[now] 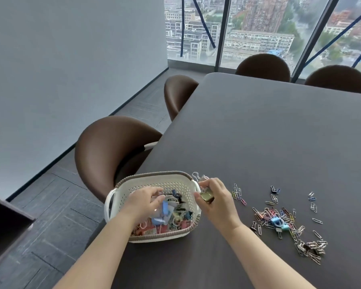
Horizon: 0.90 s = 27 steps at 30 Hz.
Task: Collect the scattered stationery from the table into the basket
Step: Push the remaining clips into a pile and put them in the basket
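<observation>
Deposit step: right hand (214,197) pinches a gold binder clip (207,197) at the basket (154,238) rim; left hand (146,200), fingers curled inside, grip unclear. Next: release, then reach right for the paper clips (279,221).

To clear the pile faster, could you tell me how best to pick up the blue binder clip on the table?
Pinch the blue clip by its body from above, probably with the right hand. It lies atop tangled paper clips, so its wire handles may snag them; the body looks like the firmest grip.

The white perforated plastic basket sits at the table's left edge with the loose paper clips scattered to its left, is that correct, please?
Not quite: the head view shows the white perforated plastic basket at the dark table's left edge, but the loose paper clips lie scattered to its right.
</observation>
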Available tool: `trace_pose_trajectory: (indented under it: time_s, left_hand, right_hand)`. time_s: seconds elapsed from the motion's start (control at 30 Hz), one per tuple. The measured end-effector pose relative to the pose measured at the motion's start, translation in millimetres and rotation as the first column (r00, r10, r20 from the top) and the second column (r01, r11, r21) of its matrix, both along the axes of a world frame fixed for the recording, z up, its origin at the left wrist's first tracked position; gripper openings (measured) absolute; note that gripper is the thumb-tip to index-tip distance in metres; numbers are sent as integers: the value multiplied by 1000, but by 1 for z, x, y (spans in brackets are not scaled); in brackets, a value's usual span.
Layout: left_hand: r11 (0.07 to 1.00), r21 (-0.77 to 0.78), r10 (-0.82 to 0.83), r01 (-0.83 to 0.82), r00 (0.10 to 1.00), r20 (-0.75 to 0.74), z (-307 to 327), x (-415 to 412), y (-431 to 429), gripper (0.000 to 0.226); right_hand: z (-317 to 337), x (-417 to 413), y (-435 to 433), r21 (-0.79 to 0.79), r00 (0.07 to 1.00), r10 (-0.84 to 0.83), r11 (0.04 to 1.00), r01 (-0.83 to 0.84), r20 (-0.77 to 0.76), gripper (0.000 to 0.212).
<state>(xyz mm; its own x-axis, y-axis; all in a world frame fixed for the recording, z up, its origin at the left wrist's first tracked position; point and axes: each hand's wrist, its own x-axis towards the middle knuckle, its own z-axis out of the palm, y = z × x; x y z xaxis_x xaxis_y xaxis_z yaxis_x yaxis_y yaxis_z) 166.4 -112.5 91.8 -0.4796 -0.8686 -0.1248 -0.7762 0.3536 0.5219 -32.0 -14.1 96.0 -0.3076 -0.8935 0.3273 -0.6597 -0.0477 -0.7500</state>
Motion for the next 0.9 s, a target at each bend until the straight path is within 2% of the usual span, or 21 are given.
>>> trace_pose_trajectory:
  time_s: [0.1,0.2,0.27,0.33,0.43,0.5,0.6,0.67,0.73,0.8,0.9]
  left_hand:
    - [997,38,-60,61,998,-20,-2,17,-10,30]
    - [993,-4,-117,117,984,-134,-4,28,-13,26]
    - [988,-125,-111,88,975,-194,-5,33,-11,19]
    - [954,-297,-98,41,979,-178,-3,37,-8,14]
    - [866,-494,-131,74,988,-83,-2,45,-6,24]
    - [820,-556,-165,135,986,-3,-4,48,-6,23]
    - [795,-579,-167,183,983,81,-6,50,-6,24]
    - [796,-574,-148,191,982,120,-7,48,-6,25]
    - [803,-568,-123,181,983,139,-6,43,-5,26]
    - [808,-566,-101,162,985,139,-3,38,-3,27]
    - [815,-560,-81,146,987,140,2,29,3,28]
  right_hand:
    - [-1,13,-11,-11,1000,9,1000,-9,-15,24]
    - [-1,25,-20,3,999,31,1000,-31,-26,25]
    - [-1,34,-27,32,997,69,997,-68,-29,23]
    - [0,42,-30,97,989,130,988,-123,-71,23]
    - [-5,49,-36,320,946,230,936,-150,-227,33]
    - [-5,53,-37,389,910,265,912,-129,-319,34]
    - [-10,55,-39,255,857,197,964,-80,-476,25]
    - [-5,55,-37,329,817,235,942,-59,-526,23]
    - [-9,50,-36,413,824,261,910,-37,-503,24]
    - [-5,46,-33,428,833,261,903,-33,-488,28]
    - [-10,40,-30,186,821,191,977,-105,-538,12]
